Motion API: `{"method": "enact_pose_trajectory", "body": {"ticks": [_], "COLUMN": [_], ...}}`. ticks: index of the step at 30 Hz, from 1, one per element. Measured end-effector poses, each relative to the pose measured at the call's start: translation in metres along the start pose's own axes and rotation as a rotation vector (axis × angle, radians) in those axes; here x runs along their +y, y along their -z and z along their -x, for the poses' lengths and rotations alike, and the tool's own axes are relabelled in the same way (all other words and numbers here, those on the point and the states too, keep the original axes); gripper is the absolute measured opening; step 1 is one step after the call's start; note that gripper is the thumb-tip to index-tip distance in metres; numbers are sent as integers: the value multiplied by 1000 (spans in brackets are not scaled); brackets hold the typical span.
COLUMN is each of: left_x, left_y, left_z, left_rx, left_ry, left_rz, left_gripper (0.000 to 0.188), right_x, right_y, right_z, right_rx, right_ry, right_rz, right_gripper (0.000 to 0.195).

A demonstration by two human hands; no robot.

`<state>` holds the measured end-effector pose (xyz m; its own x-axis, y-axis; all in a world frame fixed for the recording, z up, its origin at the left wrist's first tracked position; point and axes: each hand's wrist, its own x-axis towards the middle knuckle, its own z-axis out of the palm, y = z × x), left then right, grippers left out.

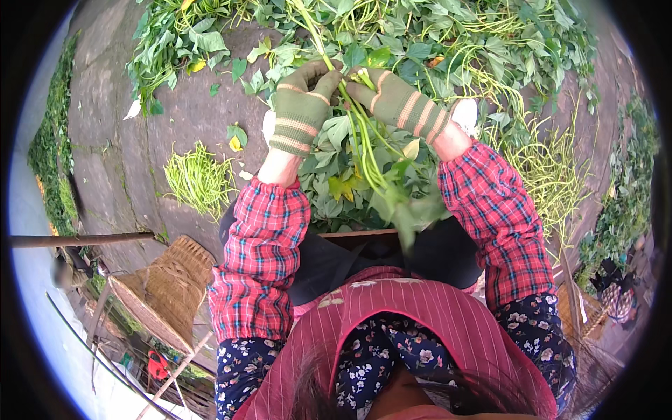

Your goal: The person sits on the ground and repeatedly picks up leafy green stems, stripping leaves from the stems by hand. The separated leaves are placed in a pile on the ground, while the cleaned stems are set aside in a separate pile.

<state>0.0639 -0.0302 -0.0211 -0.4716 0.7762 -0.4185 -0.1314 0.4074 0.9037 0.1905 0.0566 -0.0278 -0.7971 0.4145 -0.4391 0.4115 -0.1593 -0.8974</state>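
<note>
My left hand (307,105), in a green knitted glove with pale orange stripes, pinches a long green vine stem (316,37) between thumb and fingers. Close beside it, my right hand (396,100), gloved alike, grips the same vine's stalks and a few short cut stalk ends. Several leaf stalks (367,152) hang from between the hands towards my lap, their leaves blurred. Below the hands, between my legs, lies a heap of loose green leaves (333,184), some yellowed.
Leafy vines (420,47) spread over the paving ahead. A small pile of stripped stalks (199,178) lies at left; more stalks (551,173) lie at right. A woven basket (168,289) stands lower left near a wooden pole (84,240). A person (73,268) is at far left.
</note>
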Motion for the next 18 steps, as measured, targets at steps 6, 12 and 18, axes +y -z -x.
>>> {"method": "enact_pose_trajectory", "body": {"ticks": [6, 12, 18], "left_x": [-3, -7, -2], "left_y": [3, 1, -1], "left_z": [0, 1, 2], "left_rx": [-27, -44, -88], "left_ry": [32, -24, -25], "left_rz": [-62, -92, -120], "left_gripper": [21, 20, 19], "right_x": [16, 12, 16], "right_y": [0, -5, 6], "right_z": [-6, -1, 1], "right_rx": [18, 40, 83], "right_ry": [111, 116, 276], "right_rz": [352, 382, 669], "right_gripper": [24, 23, 32]}}
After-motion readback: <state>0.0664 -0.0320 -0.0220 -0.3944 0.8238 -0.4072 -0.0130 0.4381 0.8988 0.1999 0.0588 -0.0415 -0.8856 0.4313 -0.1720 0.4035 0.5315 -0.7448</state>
